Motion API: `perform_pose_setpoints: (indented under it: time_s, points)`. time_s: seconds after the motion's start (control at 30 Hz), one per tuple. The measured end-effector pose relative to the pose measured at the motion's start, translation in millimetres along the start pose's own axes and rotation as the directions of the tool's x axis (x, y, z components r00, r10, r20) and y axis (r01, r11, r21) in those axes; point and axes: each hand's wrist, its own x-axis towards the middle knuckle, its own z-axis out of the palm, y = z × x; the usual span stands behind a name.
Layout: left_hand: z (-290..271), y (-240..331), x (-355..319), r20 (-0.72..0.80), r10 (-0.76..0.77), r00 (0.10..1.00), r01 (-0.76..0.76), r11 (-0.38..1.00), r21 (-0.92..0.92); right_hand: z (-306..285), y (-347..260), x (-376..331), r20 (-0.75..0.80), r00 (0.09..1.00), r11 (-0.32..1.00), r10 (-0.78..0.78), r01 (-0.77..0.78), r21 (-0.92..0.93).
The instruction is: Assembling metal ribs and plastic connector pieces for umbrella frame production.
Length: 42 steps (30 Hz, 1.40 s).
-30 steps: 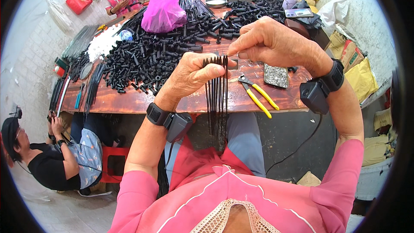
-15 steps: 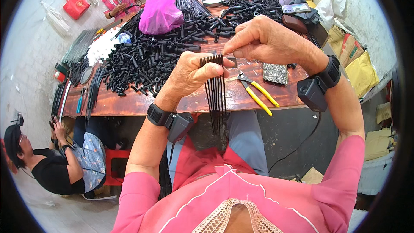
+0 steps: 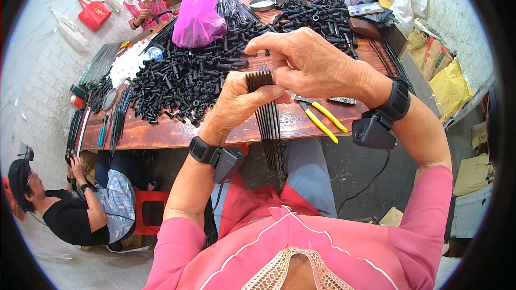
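Yellow-handled pliers (image 3: 321, 118), pink plastic bag (image 3: 198, 8), red handbag (image 3: 92, 13)

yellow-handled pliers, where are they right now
The yellow-handled pliers lie on the wooden table near its front edge, just below the right hand.

- Bundle of thin black rods (image 3: 267, 121), gripped near the top in the left hand (image 3: 242, 102), hanging straight down over the table edge toward the lap.
- Top ends level and fanned into a flat row, like comb teeth, just above the left thumb.
- Lower ends splayed slightly, dark against the trousers, tips hard to make out.
- Right hand (image 3: 317, 67) curled over the top ends, fingertips touching the row from behind.
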Motion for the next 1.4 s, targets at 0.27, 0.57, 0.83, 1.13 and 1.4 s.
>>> perform_pose_setpoints:
  time_s: [0.27,0.57,0.83,1.13,1.4]
  points:
    - [-2.0,0.4,-2.4,-0.037,0.092,0.995,-0.096,0.984,-0.152,-25.3,6.3,-18.2,0.212,0.936,0.936,0.281,-0.316,0.155]
    - [0.3,0.5,5.5,0.037,0.087,0.995,-0.076,0.968,-0.239,91.6,26.8,-68.7,0.518,0.813,0.905,0.266,-0.395,0.156]
    - [-39.6,-49.7,8.5,-0.027,0.177,0.984,-0.176,0.927,-0.330,119.2,28.5,-53.6,0.354,0.919,0.858,0.175,-0.319,0.402]
    - [-30.4,-148.4,0.0,-0.001,0.194,0.981,-0.086,0.438,0.895,139.7,17.5,-67.7,0.267,0.954,0.976,-0.134,0.080,0.203]
    - [-17.0,-141.0,2.7,0.052,0.114,0.992,-0.076,0.225,0.971,153.8,-18.2,-93.5,0.163,0.934,0.944,-0.317,0.327,-0.040]
